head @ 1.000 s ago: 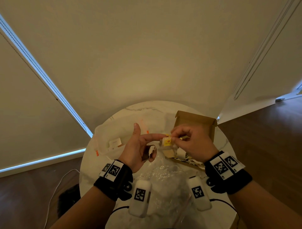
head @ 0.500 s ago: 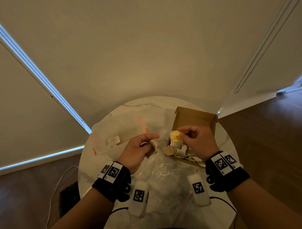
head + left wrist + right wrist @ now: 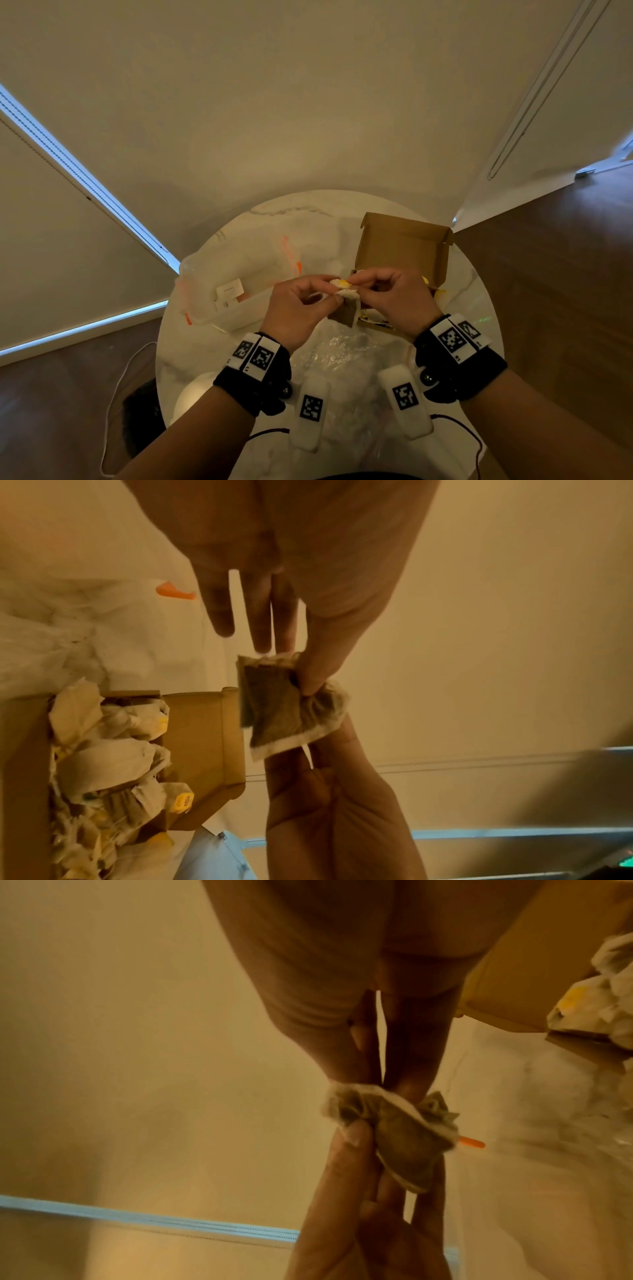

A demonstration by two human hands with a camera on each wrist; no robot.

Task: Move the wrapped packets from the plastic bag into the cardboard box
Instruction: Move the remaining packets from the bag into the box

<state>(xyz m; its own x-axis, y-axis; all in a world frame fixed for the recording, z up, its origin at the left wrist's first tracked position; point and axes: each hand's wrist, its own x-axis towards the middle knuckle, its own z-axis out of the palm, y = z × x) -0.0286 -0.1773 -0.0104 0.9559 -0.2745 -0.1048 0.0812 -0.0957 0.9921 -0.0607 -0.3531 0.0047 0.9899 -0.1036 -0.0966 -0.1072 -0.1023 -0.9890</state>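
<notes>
Both hands meet above the table just left of the open cardboard box (image 3: 400, 246). My left hand (image 3: 334, 291) and right hand (image 3: 356, 286) each pinch the same small brownish packet (image 3: 346, 303) with a white edge and a yellow tag. In the left wrist view the thumb and fingers (image 3: 318, 674) pinch the packet (image 3: 284, 712) from above. The right wrist view shows the crumpled packet (image 3: 390, 1123) held from both sides. Several wrapped packets (image 3: 103, 758) lie in the box (image 3: 202, 723). A crinkled clear plastic bag (image 3: 346, 363) lies under my wrists.
A second clear bag with orange marks and a white label (image 3: 239, 274) lies at the left of the round marble table (image 3: 291, 212). The wall stands close behind the table. A white cable (image 3: 116, 387) runs over the wooden floor at the left.
Half a second ago my hands were apart, the right holding a yellow-tagged packet by the box. They have since come together and both pinch one packet.
</notes>
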